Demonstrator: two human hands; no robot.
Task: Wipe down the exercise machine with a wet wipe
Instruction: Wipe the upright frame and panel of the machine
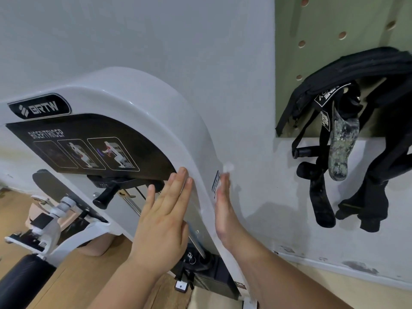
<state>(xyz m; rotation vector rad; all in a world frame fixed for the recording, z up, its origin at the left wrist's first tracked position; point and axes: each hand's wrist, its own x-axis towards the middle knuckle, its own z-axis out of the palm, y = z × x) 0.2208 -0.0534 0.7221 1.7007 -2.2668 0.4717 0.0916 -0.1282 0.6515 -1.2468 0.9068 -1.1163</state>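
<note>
On the exercise machine [133, 97], below its black instruction panel [89, 148] with 3 pictures, the left hand [162, 221] lies flat with straight fingers, bracing the white cover's inner edge and holding nothing. The right hand [223, 210], edge-on and blurred, seems to press the wet wipe [227, 168] against the cover's outer side with straight fingers. Pressed rather than gripped, the wipe could slip free and drop beside the wall.

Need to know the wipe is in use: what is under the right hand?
A white scrap of wipe sticks out past the fingertips of the right hand, against the machine's white cover. The hand hides the rest of it, and part of a label.
</note>
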